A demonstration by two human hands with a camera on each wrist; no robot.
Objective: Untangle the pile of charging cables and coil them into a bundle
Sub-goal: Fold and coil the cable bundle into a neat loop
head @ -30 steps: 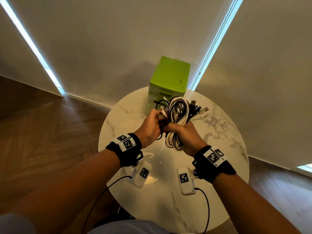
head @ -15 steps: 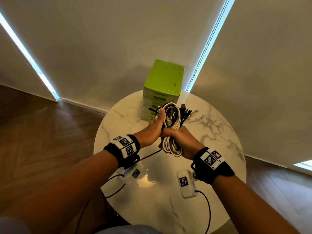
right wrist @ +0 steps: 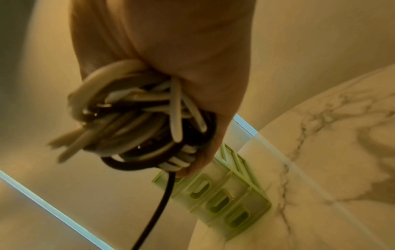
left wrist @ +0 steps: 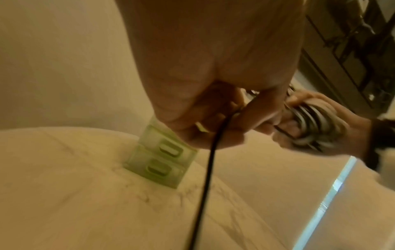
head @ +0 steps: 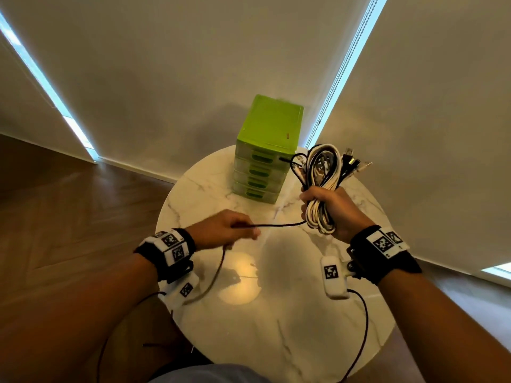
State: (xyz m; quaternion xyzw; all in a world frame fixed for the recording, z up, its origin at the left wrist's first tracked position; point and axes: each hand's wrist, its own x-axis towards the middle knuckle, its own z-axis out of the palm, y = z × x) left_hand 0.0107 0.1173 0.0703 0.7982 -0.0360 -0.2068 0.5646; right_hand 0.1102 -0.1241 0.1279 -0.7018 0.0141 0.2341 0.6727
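My right hand [head: 331, 208] grips a coiled bundle of white and black charging cables [head: 322, 172] upright above the round marble table [head: 276, 327]. Several plug ends [head: 354, 161] stick out at the bundle's upper right. A single black cable [head: 276, 225] runs taut from the bundle leftward to my left hand [head: 224, 230], which pinches it between curled fingers; its tail hangs down toward the table. The left wrist view shows the black cable [left wrist: 209, 162] leaving the left hand [left wrist: 213, 118]. The right wrist view shows the bundle [right wrist: 138, 121] inside the right hand [right wrist: 181, 67].
A green plastic drawer unit [head: 266, 150] stands at the table's far edge, just left of the bundle. Pale walls close in behind the table, and brown wood floor [head: 69, 211] lies on both sides. Thin sensor leads trail from both wrists.
The hands, together at the bundle a second ago, have parted. My left hand has drawn a black cable out leftward while my right hand has carried the bundle up and right.
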